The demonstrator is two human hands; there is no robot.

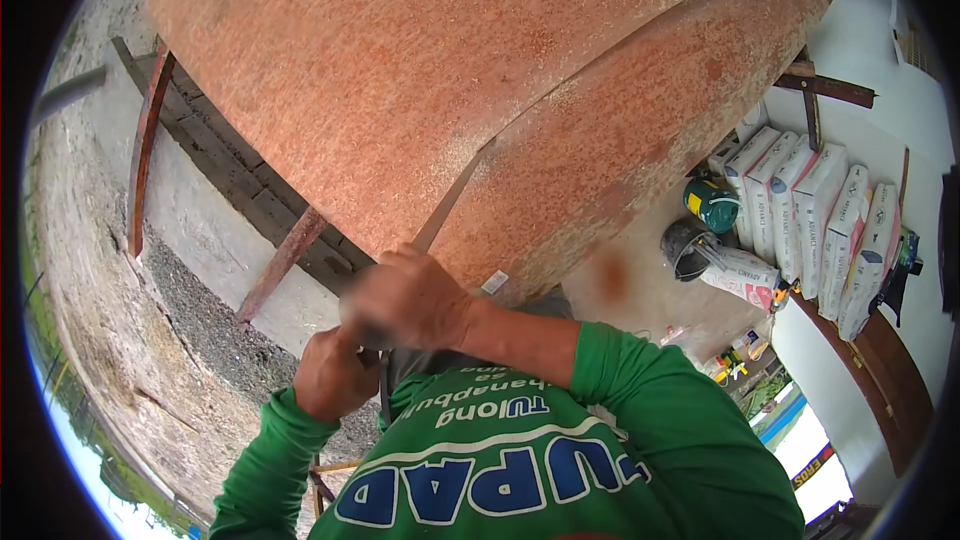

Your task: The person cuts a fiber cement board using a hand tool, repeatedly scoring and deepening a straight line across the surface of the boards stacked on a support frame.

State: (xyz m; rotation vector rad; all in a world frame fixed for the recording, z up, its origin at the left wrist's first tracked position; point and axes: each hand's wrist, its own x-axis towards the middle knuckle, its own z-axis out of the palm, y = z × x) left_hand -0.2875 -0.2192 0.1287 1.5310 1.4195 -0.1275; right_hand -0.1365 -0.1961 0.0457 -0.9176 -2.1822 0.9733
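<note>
A large reddish-brown board (400,70) with a mottled surface lies in front of me. A curved cut (620,43) runs through it from the upper right, with pale sawdust along it. The blade of a handsaw (450,202) sits at the near end of this cut. Both my hands close round the saw's handle end, and the handle is mostly hidden and blurred. My right hand (425,298) is nearer the blade. My left hand (335,376) grips just below and to the left of it.
Reddish wooden supports (285,262) stand under the board's left side, beside a concrete block wall (225,205). At the right, several white sacks (815,210) lean near a green container (712,205) and a black bucket (682,248). A dark wooden beam (835,90) sticks out behind the board.
</note>
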